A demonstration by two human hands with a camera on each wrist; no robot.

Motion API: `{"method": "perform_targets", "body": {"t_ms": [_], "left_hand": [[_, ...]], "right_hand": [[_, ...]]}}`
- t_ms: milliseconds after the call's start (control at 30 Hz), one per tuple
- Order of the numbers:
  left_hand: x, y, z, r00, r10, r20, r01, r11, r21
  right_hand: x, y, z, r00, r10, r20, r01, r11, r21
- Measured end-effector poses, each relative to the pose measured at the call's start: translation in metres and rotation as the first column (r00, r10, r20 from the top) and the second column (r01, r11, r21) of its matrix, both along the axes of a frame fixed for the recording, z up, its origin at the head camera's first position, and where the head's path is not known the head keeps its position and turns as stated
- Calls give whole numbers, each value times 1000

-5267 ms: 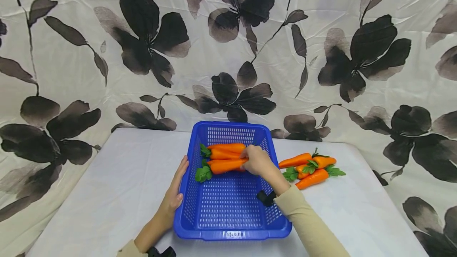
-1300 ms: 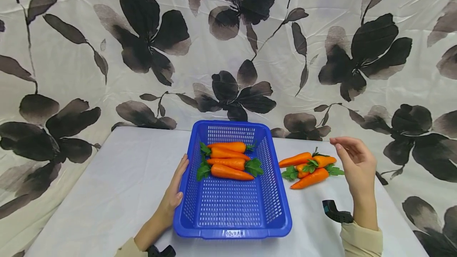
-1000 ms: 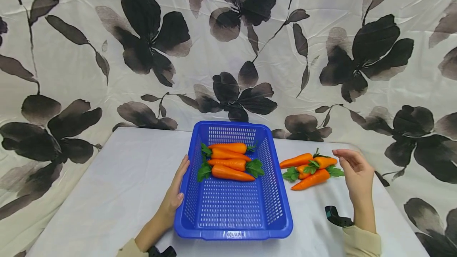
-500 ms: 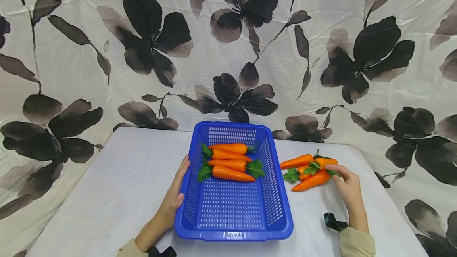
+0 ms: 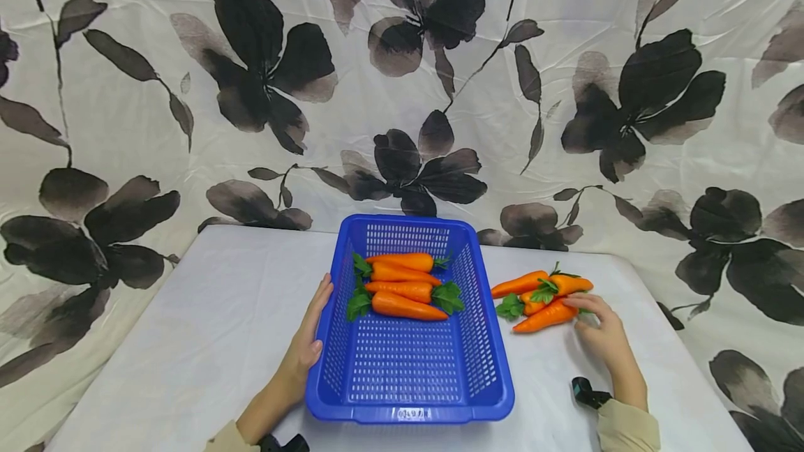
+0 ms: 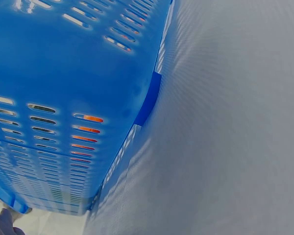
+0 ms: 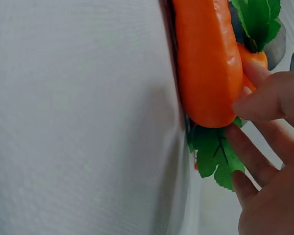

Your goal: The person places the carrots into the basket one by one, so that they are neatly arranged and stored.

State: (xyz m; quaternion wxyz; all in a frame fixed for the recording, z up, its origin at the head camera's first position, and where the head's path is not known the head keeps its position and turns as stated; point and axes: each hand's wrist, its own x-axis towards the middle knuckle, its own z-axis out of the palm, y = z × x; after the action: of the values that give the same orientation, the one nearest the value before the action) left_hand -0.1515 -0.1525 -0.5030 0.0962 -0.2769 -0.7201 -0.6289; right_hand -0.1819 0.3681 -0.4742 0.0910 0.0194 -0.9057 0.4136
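Note:
A blue plastic basket (image 5: 410,368) stands mid-table, with several orange carrots (image 5: 410,305) with green leaves lying crosswise in its far half. My left hand (image 5: 301,351) rests along its left wall, fingers straight; the left wrist view shows the slotted basket wall (image 6: 63,63). To the right of the basket lies a small heap of carrots (image 5: 520,284). My right hand (image 5: 606,333) is at the leafy end of the nearest carrot (image 5: 546,317), index finger over it and thumb on the near side. In the right wrist view the thumb touches that carrot (image 7: 206,63) beside its leaves (image 7: 220,156).
A white cloth covers the table (image 5: 207,326). Behind it hangs a pale curtain (image 5: 402,89) printed with dark flowers. The basket's right rim (image 5: 496,326) stands between its carrots and the heap.
My right hand let go inside the basket, moved right, then came down to the heap's nearest carrot. The heap has just shifted slightly. My left hand stays at the basket.

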Motion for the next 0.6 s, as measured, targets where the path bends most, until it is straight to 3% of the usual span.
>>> {"method": "perform_targets", "body": {"t_ms": [233,600], "left_hand": [[0,0,-1,1000,-1,-4,1,1000,-5],[1,0,-1,1000,-1,-7,1,1000,4]], "right_hand": [[-2,-3,-2,998,50,-43,-47,997,67],[2,-4,5,998,35,49,-42,990,136]]}}
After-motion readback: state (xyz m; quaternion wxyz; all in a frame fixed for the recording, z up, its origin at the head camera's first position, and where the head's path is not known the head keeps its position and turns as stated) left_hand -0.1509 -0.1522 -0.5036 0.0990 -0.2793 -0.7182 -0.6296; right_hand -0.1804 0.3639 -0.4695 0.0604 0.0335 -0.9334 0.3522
